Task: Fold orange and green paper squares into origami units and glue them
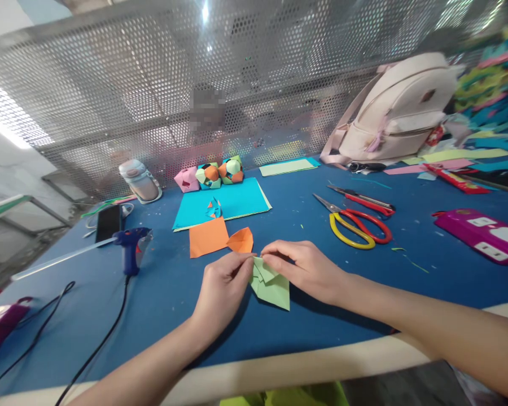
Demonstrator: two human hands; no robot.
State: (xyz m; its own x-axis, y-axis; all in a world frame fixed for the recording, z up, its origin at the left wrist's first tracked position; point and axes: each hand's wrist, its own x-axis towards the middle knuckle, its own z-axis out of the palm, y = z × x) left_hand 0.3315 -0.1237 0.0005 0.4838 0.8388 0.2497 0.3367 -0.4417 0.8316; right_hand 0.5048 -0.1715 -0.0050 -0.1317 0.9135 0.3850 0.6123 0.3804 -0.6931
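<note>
Both hands pinching a folded pale green paper (275,294) between them, above the near part of the blue tabletop (165,316).

Left hand (224,285) gripping the paper at its upper left corner, thumb against forefinger; right hand (302,268) clamping the upper edge just beside it, the two sets of fingertips nearly meeting. Most of the sheet is extending below the fingertips, toward the person, its pointed lower corner showing free; cannot tell whether it is touching the surface. A folded orange piece (242,241) is lying just beyond the fingertips, slightly left, next to a flat orange sheet (206,238). Scissors (353,228) are resting open beyond the right hand; a blue glue gun (131,248) is lying well left of the left hand.
</note>
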